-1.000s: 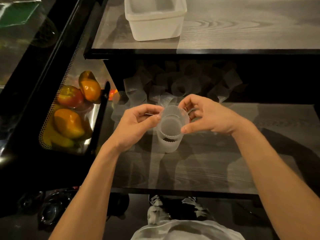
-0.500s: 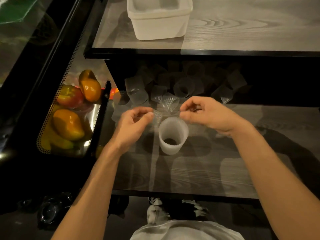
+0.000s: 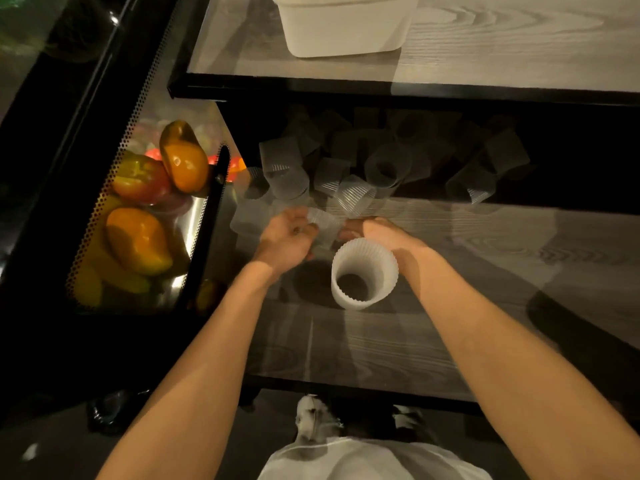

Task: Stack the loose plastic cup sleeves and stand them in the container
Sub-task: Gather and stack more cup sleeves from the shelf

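Note:
A stack of frosted ribbed cup sleeves (image 3: 363,273) stands upright on the glass table, free of both hands. Just behind it, my left hand (image 3: 287,237) and my right hand (image 3: 375,232) meet around one loose clear sleeve (image 3: 323,225); my left fingers curl on its left side, and my right fingertips touch its right side. Several more loose sleeves (image 3: 349,188) lie scattered along the far part of the table, some in shadow. The white plastic container (image 3: 343,26) sits on the upper shelf at the top.
A perforated metal bin with orange and red peppers (image 3: 149,209) stands at the left. The black shelf edge (image 3: 381,90) overhangs the loose sleeves. The table's front edge (image 3: 346,388) runs near my body, with shoes on the floor below.
Both hands let go of the stack, which now stands alone, and moved away toward the pile, where they close on one loose sleeve.

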Demonstrator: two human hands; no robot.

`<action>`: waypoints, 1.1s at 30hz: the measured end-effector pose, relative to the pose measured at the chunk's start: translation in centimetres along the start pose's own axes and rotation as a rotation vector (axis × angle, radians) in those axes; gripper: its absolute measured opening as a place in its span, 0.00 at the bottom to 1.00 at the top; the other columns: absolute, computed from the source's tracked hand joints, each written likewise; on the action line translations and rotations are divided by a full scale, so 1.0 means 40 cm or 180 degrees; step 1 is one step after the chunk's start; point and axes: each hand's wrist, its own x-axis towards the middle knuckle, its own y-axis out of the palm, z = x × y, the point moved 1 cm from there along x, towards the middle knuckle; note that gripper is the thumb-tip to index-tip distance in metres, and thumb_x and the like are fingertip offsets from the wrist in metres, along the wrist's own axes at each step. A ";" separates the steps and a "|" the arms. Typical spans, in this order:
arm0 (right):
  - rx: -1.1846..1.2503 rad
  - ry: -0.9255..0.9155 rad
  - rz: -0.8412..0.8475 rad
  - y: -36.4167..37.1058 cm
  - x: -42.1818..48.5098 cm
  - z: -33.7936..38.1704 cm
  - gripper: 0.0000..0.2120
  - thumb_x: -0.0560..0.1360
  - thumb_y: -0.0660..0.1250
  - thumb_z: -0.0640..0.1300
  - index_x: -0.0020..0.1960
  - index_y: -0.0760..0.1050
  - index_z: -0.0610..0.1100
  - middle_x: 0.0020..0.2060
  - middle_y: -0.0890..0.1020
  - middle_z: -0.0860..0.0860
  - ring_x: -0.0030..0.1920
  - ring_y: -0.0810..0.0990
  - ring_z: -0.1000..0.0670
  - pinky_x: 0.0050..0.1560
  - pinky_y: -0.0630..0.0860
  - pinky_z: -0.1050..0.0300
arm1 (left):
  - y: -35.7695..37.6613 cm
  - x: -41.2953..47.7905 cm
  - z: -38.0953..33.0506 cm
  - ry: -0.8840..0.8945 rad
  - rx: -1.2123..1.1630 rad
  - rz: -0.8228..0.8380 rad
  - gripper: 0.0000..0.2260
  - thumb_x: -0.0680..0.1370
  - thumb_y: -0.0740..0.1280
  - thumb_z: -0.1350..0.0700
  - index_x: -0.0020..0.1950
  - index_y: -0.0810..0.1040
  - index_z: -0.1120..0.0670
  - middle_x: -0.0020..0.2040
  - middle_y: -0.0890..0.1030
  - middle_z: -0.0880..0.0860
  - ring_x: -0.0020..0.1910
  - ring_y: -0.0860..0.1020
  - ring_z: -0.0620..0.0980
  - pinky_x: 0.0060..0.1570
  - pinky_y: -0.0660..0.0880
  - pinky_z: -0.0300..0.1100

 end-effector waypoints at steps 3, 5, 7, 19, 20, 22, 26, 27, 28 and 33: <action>0.0251 0.0032 -0.0179 0.001 0.001 0.000 0.12 0.81 0.65 0.41 0.60 0.81 0.39 0.50 0.85 0.44 0.42 0.86 0.53 0.38 0.80 0.64 | -0.007 0.002 -0.006 0.0036 0.0082 -0.0141 0.13 0.79 0.69 0.59 0.63 0.75 0.51 0.55 0.85 0.54 0.42 0.83 0.49 0.39 0.80 0.40; 0.0758 0.0131 -0.0400 -0.001 0.001 0.001 0.12 0.78 0.69 0.42 0.61 0.80 0.40 0.50 0.86 0.46 0.41 0.85 0.52 0.33 0.79 0.64 | -0.014 0.002 -0.009 0.0171 0.0319 -0.0304 0.14 0.77 0.71 0.55 0.62 0.76 0.49 0.52 0.86 0.53 0.48 0.84 0.49 0.52 0.81 0.46; 0.1210 0.0090 -0.0563 -0.009 -0.002 0.008 0.12 0.77 0.71 0.40 0.60 0.79 0.40 0.52 0.86 0.44 0.47 0.85 0.49 0.37 0.82 0.60 | -0.012 -0.007 -0.023 0.0334 0.0634 -0.0554 0.15 0.77 0.71 0.50 0.63 0.77 0.48 0.52 0.85 0.49 0.52 0.83 0.49 0.56 0.80 0.47; 0.0824 -0.1534 -0.0551 -0.102 -0.241 0.112 0.12 0.72 0.75 0.33 0.51 0.77 0.43 0.48 0.82 0.42 0.44 0.82 0.50 0.42 0.78 0.59 | -0.049 -0.186 -0.169 0.1378 -0.0719 0.0240 0.24 0.73 0.78 0.56 0.67 0.76 0.53 0.61 0.83 0.52 0.62 0.81 0.47 0.62 0.79 0.47; 0.0780 -0.1635 -0.0563 -0.108 -0.269 0.111 0.13 0.71 0.75 0.32 0.52 0.77 0.43 0.49 0.83 0.41 0.45 0.82 0.50 0.43 0.80 0.59 | -0.058 -0.206 -0.176 0.1432 -0.0699 0.0387 0.26 0.71 0.79 0.56 0.68 0.76 0.53 0.61 0.83 0.53 0.62 0.81 0.49 0.61 0.79 0.47; 0.0662 -0.1733 -0.0472 -0.117 -0.315 0.101 0.21 0.69 0.76 0.30 0.58 0.76 0.42 0.56 0.82 0.40 0.48 0.82 0.48 0.50 0.83 0.54 | -0.073 -0.244 -0.188 0.1570 -0.0581 0.0598 0.31 0.68 0.80 0.57 0.69 0.75 0.54 0.62 0.82 0.55 0.61 0.82 0.52 0.60 0.80 0.47; -0.0148 -0.1834 -0.0188 -0.114 -0.355 0.068 0.32 0.65 0.79 0.31 0.66 0.75 0.46 0.57 0.81 0.43 0.51 0.83 0.48 0.56 0.82 0.48 | -0.085 -0.294 -0.182 0.1735 -0.0229 0.0919 0.30 0.68 0.80 0.62 0.68 0.76 0.56 0.60 0.83 0.52 0.60 0.82 0.50 0.59 0.80 0.44; -0.0390 -0.1842 -0.0191 -0.110 -0.359 0.061 0.32 0.65 0.80 0.32 0.65 0.76 0.47 0.56 0.82 0.46 0.52 0.83 0.48 0.55 0.82 0.49 | -0.085 -0.302 -0.173 0.1751 -0.0118 0.0976 0.29 0.68 0.80 0.63 0.68 0.77 0.56 0.59 0.84 0.51 0.60 0.82 0.49 0.59 0.80 0.42; -0.0567 -0.1835 -0.0207 -0.105 -0.362 0.054 0.31 0.65 0.81 0.34 0.63 0.76 0.49 0.55 0.82 0.49 0.52 0.84 0.49 0.55 0.83 0.50 | -0.085 -0.308 -0.162 0.1748 -0.0037 0.1036 0.29 0.68 0.80 0.63 0.67 0.77 0.56 0.60 0.84 0.51 0.60 0.82 0.49 0.59 0.79 0.42; -0.1059 -0.1769 -0.0198 -0.084 -0.366 0.028 0.28 0.65 0.82 0.40 0.61 0.75 0.51 0.53 0.80 0.54 0.50 0.81 0.53 0.46 0.79 0.60 | -0.080 -0.314 -0.118 0.1677 0.0098 0.1044 0.27 0.68 0.80 0.66 0.65 0.78 0.57 0.59 0.84 0.51 0.59 0.83 0.50 0.61 0.80 0.46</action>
